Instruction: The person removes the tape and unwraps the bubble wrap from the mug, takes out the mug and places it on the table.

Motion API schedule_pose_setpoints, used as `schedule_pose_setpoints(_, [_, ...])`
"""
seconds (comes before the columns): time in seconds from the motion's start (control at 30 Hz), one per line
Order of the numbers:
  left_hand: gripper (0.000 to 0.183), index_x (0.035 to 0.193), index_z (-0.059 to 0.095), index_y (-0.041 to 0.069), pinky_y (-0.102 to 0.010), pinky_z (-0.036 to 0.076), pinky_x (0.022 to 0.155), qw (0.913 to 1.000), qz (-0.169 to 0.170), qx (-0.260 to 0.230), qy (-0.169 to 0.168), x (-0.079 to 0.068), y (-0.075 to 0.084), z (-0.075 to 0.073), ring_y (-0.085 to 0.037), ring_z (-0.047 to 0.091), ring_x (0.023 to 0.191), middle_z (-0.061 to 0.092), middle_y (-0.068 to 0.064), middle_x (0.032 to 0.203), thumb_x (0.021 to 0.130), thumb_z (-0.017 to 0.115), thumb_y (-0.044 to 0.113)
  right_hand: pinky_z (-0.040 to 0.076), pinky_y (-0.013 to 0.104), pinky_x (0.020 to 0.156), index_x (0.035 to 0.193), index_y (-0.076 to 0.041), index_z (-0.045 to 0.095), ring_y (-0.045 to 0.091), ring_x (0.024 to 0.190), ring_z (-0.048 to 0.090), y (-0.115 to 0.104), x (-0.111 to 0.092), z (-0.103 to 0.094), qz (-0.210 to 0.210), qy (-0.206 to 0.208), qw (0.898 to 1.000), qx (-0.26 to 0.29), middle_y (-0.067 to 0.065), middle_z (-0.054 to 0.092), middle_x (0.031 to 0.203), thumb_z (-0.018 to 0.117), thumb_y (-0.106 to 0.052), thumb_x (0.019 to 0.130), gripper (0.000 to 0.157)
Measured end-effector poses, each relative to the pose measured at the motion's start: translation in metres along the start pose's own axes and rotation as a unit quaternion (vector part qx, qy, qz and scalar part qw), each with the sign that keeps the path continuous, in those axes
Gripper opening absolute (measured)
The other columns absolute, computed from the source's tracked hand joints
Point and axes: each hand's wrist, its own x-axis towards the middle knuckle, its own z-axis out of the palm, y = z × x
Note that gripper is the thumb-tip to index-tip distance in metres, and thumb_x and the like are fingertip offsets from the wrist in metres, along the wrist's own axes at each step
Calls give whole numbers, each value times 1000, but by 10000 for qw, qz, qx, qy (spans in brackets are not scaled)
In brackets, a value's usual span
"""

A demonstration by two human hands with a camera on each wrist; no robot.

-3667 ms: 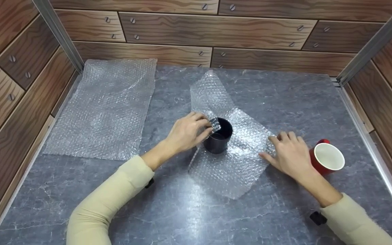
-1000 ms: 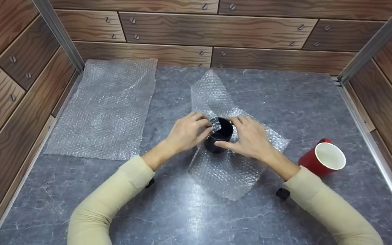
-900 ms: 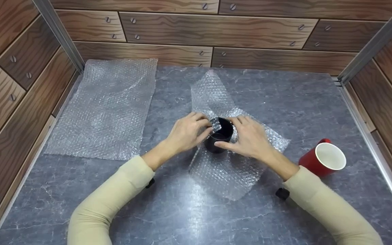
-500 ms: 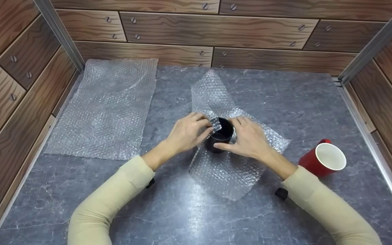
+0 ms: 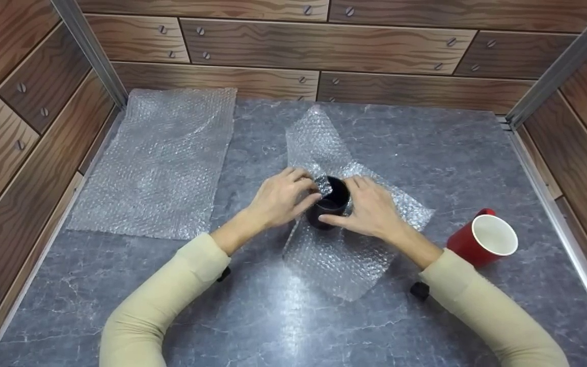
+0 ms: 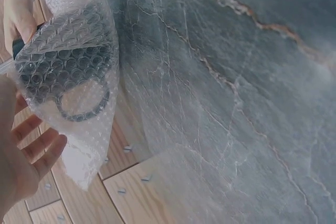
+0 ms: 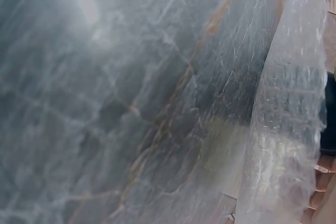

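A black mug [image 5: 331, 205] stands upright on a sheet of bubble wrap [image 5: 342, 265] at the table's middle. My left hand [image 5: 279, 199] pinches a folded flap of the wrap that reaches over the mug's rim. On the other side my right hand [image 5: 372, 206] holds the mug, thumb at the near side and fingers at the far side. In the left wrist view the wrap [image 6: 73, 32] covers the mug's side and handle, and part of my left hand [image 6: 23, 156] shows. The right wrist view shows mostly table, with wrap [image 7: 286, 129] along the right.
A red mug [image 5: 464, 242] with a white inside stands to the right, near my right forearm. Another bubble wrap sheet [image 5: 156, 163] lies flat at the back left. Wood-patterned walls [image 5: 252, 46] and metal rails [image 5: 561, 224] border the grey marbled table [image 5: 242, 326].
From the wrap's right corner, beside the red mug, my right hand has moved left to the black mug. My left hand keeps its pinch on the flap. Over the last second little has changed.
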Motion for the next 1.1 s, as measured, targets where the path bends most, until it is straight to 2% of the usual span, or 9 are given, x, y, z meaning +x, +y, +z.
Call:
schedule_pose_setpoints(0.17, [42, 118, 76, 15, -37, 64, 86, 9998, -24, -104, -137, -2, -1, -3, -24, 67, 115, 71, -5, 130, 102, 62, 52, 60, 51, 96, 138, -4, 59, 36, 119, 66, 0, 0, -1, 86, -109, 9998, 133, 17, 70, 129, 66, -88, 77, 104])
schedule_pose_setpoints(0.3, [47, 118, 75, 15, -37, 64, 87, 9998, 48, -48, -178, -3, -3, -6, -24, 68, 115, 71, -5, 131, 99, 66, 57, 60, 51, 96, 137, -3, 60, 36, 118, 66, 0, -1, -1, 77, -109, 9998, 127, 17, 70, 129, 66, -87, 77, 103])
schedule_pose_setpoints(0.6, [39, 119, 73, 15, -37, 64, 87, 9999, 117, 52, -113, -7, -6, -13, -25, 69, 111, 71, -5, 129, 98, 69, 48, 61, 47, 87, 131, -4, 61, 32, 107, 67, 0, -1, 0, 24, 30, 9999, 157, 14, 71, 120, 69, -86, 76, 98])
schedule_pose_setpoints(0.93, [32, 120, 74, 14, -37, 65, 84, 9989, 212, 389, 168, -16, -12, -21, -25, 70, 110, 73, -7, 128, 96, 73, 35, 61, 48, 90, 130, -4, 61, 34, 110, 68, 0, -1, 1, -5, 68, 9999, 143, 15, 71, 122, 69, -85, 76, 97])
schedule_pose_setpoints(1.1, [31, 122, 72, 15, -37, 65, 85, 9981, 172, 564, 203, -21, -17, -25, -24, 70, 110, 72, -6, 127, 95, 74, 30, 62, 49, 89, 128, -3, 63, 35, 109, 68, 0, -2, 0, -23, 122, 9999, 121, 16, 72, 121, 71, -84, 75, 97])
